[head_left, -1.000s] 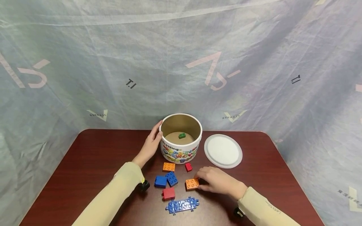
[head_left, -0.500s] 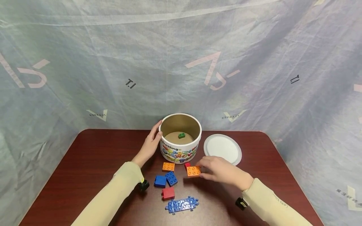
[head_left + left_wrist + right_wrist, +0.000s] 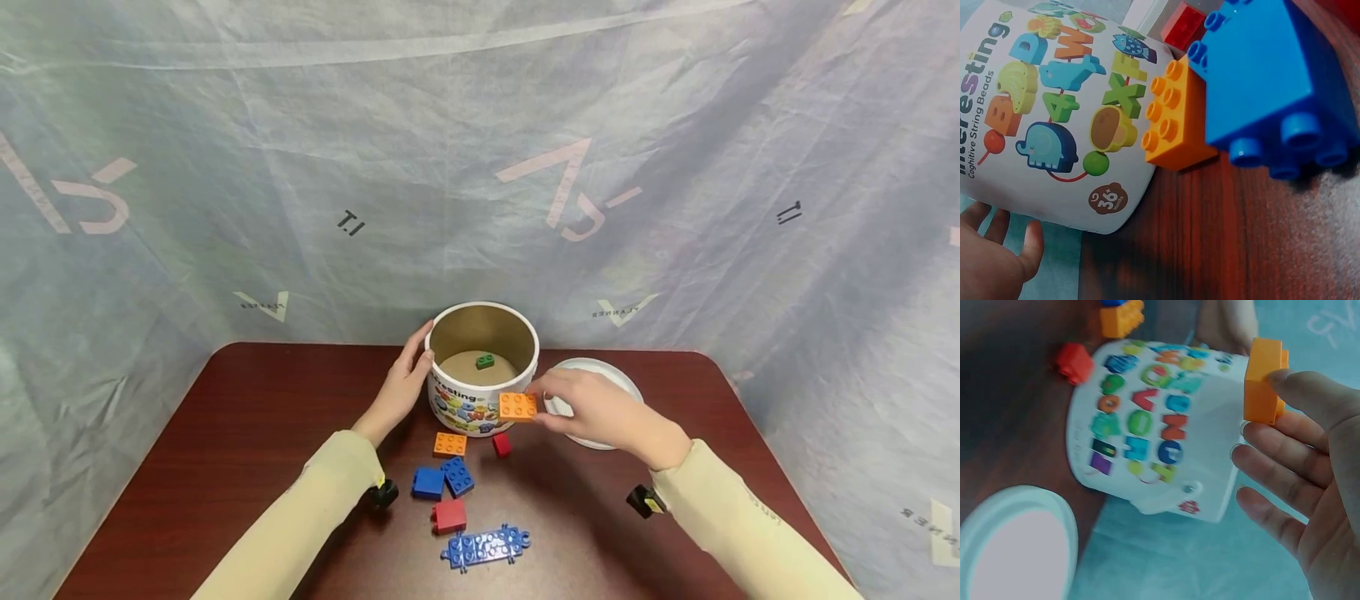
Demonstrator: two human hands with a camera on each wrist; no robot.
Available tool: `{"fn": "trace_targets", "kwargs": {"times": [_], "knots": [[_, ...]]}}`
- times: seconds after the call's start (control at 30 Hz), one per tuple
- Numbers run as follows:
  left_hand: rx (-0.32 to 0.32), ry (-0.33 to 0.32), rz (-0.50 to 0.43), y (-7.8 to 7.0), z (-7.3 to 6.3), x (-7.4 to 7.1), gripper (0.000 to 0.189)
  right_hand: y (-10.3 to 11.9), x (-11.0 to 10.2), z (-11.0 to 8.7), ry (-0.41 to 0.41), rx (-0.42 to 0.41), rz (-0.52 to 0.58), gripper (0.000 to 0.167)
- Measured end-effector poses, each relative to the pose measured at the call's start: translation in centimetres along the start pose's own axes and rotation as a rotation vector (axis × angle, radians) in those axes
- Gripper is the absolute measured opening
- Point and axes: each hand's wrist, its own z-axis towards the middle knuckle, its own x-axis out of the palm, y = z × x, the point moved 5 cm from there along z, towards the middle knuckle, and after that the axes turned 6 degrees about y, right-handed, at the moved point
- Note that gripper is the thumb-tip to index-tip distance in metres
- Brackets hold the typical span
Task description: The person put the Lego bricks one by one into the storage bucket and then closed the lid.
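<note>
At the left side of a white printed bucket, my left hand rests with fairly straight fingers against the wall near the rim. My right hand pinches an orange building brick between thumb and fingers. That brick is raised above the table, in front of the bucket's right side. In the right wrist view the orange brick stands at the thumb tip, other fingers spread loosely. Inside the bucket lies a small green brick.
Before the bucket lie another orange brick, a small red brick, two blue bricks, a larger red brick and a blue wheel-base plate. A white lid lies right of the bucket, partly hidden by my right hand.
My right hand has lifted the orange brick off the table and moved it away from me, up beside the bucket's front. My left hand has stayed at the bucket.
</note>
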Motion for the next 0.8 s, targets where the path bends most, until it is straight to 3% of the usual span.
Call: {"fn": "trace_targets", "kwargs": {"times": [0.27,0.53,0.77,0.8], "knots": [[0.001,0.000,-0.002,0.0,0.1,0.1,0.057,-0.7,-2.4,1.5,-0.023,0.028,0.012,0.031],[0.005,-0.001,0.010,-0.4,0.1,0.0,0.058,-1.0,-3.1,3.3,-0.019,0.011,0.026,0.030],[0.031,-0.032,0.059,3.0,1.6,-0.1,0.056,-2.0,-3.0,4.7,-0.038,0.006,0.037,0.027],[0.029,-0.033,0.062,3.0,1.6,-0.1,0.056,-2.2,-2.9,4.9,-0.043,0.013,0.037,0.027]]}}
